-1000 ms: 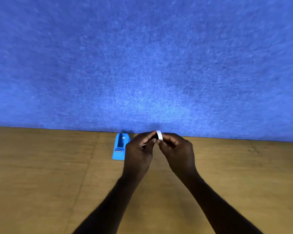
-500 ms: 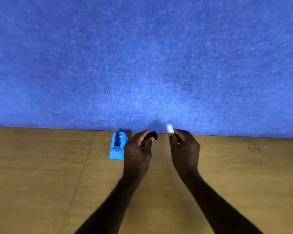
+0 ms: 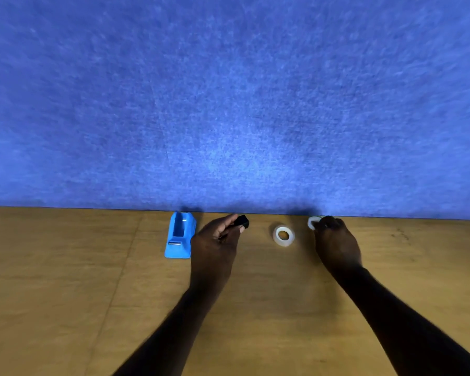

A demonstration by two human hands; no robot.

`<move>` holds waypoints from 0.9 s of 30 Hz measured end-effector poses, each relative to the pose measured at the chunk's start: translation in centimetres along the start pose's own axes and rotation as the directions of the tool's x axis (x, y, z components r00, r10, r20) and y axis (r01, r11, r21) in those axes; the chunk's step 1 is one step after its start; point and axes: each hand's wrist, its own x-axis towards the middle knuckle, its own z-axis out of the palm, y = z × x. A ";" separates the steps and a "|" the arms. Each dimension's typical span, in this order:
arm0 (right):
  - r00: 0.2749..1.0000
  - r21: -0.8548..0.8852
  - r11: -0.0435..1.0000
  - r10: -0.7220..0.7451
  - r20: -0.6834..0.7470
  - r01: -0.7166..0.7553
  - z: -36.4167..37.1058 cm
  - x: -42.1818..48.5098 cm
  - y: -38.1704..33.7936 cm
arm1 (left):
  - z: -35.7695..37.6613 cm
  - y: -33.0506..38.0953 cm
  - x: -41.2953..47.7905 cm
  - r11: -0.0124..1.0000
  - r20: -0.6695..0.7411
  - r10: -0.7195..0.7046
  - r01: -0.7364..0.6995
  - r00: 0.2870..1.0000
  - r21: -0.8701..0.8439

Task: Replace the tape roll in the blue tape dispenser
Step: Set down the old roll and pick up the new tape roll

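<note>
The blue tape dispenser (image 3: 180,236) stands on the wooden table near the blue wall, its cradle bare. Just right of it, my left hand (image 3: 215,245) pinches a small black spool core (image 3: 242,221). A full clear tape roll (image 3: 283,235) lies flat on the table between my hands. Further right, my right hand (image 3: 335,240) holds a thin white ring, the used-up tape roll (image 3: 313,222), low against the table by the wall.
The wooden table (image 3: 65,294) stretches left and toward me. A blue felt wall (image 3: 228,104) rises along the table's far edge, right behind the dispenser and both rolls.
My hands have separated: the right one carried the white ring to the right and down to the table, the left kept the black core. The full tape roll between them has come into sight.
</note>
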 end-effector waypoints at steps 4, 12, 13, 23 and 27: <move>0.999 -0.056 0.998 -0.041 0.034 0.042 0.5 -0.2 0.0 | 0.0 -0.2 0.2 1.000 0.006 0.002 -0.002 1.000 0.020; 0.984 0.316 0.949 0.068 -0.164 -0.013 -1.2 -0.9 -2.4 | -0.1 -0.6 0.4 0.999 -0.006 0.006 -0.006 1.000 0.035; 0.990 0.346 0.938 0.055 -0.126 -0.008 -1.6 -0.9 -3.1 | -0.1 -0.6 0.4 0.999 -0.008 0.009 -0.009 1.000 0.043; 0.972 0.387 0.913 0.037 0.231 -0.127 -1.4 0.0 -6.0 | -0.2 -1.0 0.8 0.997 -0.002 0.023 -0.022 1.000 0.068; 0.915 0.844 0.357 0.111 0.387 -0.400 -3.2 -0.1 -7.9 | -0.1 -1.0 0.8 0.996 -0.003 0.034 -0.034 0.999 0.088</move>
